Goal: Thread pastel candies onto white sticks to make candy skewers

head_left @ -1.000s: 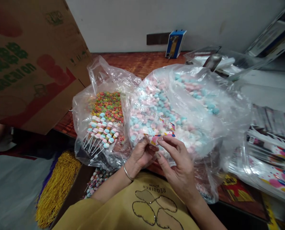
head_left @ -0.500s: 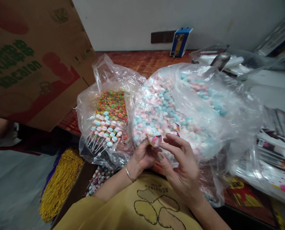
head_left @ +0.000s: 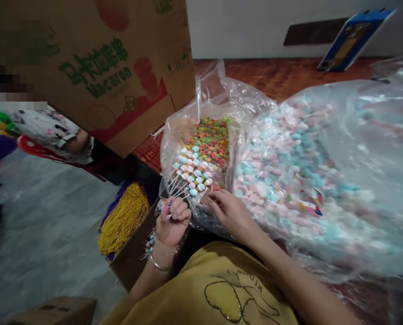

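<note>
Candy sticks lie in a bunch at the front of a clear bag on the worktop, just beside a heap of little bright rings. We think this bunch has its sweets on already, but we see no printed wrap on it, so wrapping looks like the part left to do. Plenty of loose sweets fill the big bag on our right, so we seem far from done. More small sweets sit low by our lap, too hidden for us to tell if they are finished. Our hands are apart: the left hand is curled around a small printed wrapper, and the right hand is near the bunch, but we cannot tell if it pinches anything. The sweets are puffy, in pink, white and blue, on thin white sticks.
</note>
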Demonstrator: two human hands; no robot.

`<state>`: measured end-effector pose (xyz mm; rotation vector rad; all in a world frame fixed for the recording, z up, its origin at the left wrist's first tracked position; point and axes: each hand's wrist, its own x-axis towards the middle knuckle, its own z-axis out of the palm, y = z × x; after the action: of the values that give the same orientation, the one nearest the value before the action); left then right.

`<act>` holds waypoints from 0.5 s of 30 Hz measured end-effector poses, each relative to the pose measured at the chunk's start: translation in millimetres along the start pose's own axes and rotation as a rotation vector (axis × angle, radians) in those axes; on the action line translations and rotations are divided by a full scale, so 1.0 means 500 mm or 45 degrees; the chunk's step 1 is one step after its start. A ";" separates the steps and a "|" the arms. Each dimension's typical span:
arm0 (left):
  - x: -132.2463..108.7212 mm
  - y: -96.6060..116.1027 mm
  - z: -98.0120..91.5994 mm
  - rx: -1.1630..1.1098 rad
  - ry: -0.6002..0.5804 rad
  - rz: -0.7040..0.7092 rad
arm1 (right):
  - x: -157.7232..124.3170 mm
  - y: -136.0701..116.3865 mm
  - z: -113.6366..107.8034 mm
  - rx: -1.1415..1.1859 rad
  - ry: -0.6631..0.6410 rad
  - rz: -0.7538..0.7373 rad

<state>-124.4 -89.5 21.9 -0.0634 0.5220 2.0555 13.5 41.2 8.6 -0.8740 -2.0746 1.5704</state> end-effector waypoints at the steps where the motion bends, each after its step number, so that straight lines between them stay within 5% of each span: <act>1: -0.006 0.016 -0.014 0.016 0.015 0.054 | 0.023 0.000 0.029 0.199 -0.092 0.162; 8: -0.021 0.056 -0.071 0.032 0.029 0.130 | 0.090 0.013 0.206 0.660 -0.321 0.612; 15: -0.002 0.047 -0.065 0.021 0.032 0.072 | 0.128 0.016 0.266 1.083 -0.204 0.823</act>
<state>-148.9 -113.3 0.9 -0.0653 0.5619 2.1075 -116.4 -7.8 -41.9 -1.1249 -0.9869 2.6097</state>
